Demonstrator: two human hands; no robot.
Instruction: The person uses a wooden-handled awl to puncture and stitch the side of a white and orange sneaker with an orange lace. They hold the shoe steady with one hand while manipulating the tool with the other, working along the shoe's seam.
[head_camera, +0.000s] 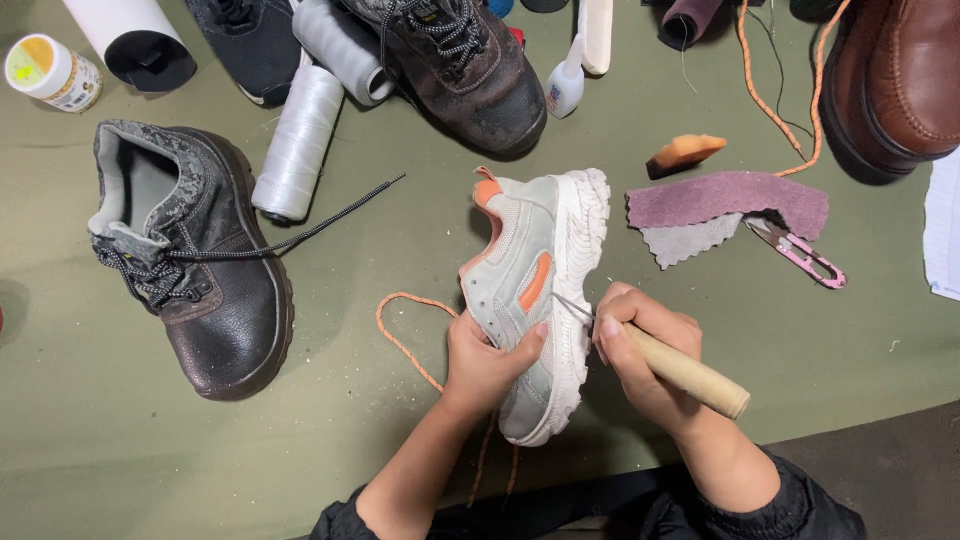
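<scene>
Fingers of the left hand (483, 362) wrap around a grey-and-orange sneaker (535, 290) lying on the green table (100, 440); right hand (640, 350) fingers clench a wooden-handled awl (680, 368), its tip touching the white sole just between both hands.

Two hands: the left hand (483, 362) grips the one sneaker (538, 290), the right hand (640, 350) holds the one awl (688, 371). Left of the left hand lies one boot (195, 262); a second boot (462, 62) lies beyond both hands. Two thread spools (298, 140) sit up and left of the hands. One brown shoe (893, 80), one snips (800, 253) and two leather scraps (725, 200) lie up and right of the right hand.
</scene>
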